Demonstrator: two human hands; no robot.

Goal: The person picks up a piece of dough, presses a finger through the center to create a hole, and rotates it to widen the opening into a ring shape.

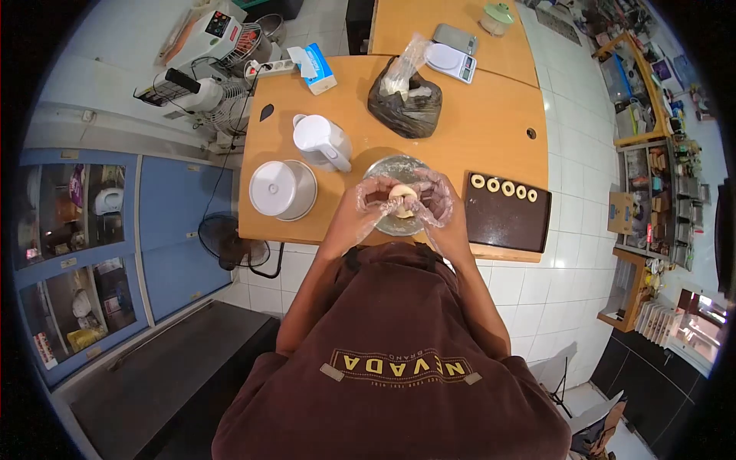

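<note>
A piece of pale dough (pixel 403 192), curved like a ring, is held up between my two hands. My left hand (pixel 374 195) and my right hand (pixel 435 201), both in clear plastic gloves, have their fingers closed around it from either side. Beneath them stands a metal bowl (pixel 392 162) dusted with flour, its inside mostly hidden by my hands. To the right lies a dark baking tray (pixel 506 222), with several pale dough rings (pixel 508 188) in a row along its far edge.
Left of the bowl stand a white lidded tub (pixel 282 188) and a white pitcher (pixel 322 142). Farther back are a black plastic bag (pixel 406 111), a kitchen scale (pixel 451 61), a tissue box (pixel 317 70) and a power strip (pixel 274 67). A black fan (pixel 228 241) is beside the table's left edge.
</note>
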